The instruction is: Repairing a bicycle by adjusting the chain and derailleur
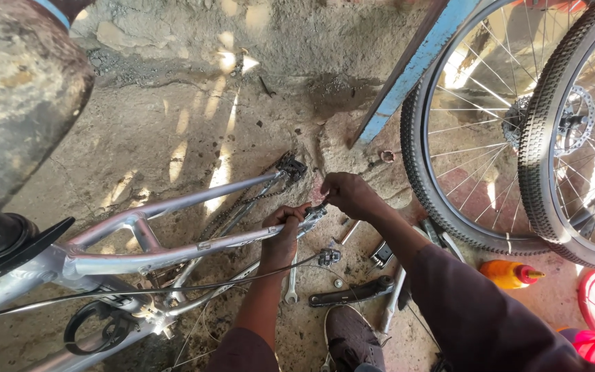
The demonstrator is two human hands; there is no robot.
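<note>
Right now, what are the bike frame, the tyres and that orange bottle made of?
The bike frame looks like metal with a smooth silver finish, since sunlight glints off its tubes. The tyres seem to be black rubber, matte and covered in small knobs. The orange bottle is probably plastic, glossy, with a red pointed cap. The left hand grips the frame's rear end.

Dappled sunlight, soft shade, wide-angle edge distortion.

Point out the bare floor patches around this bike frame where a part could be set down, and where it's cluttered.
Free: the sunlit concrete floor beyond the silver frame, out to the blue post. Crowded: below the left hand and right hand, where the spanner, crank arm and small parts lie, across to the wheels and orange bottle.
</note>
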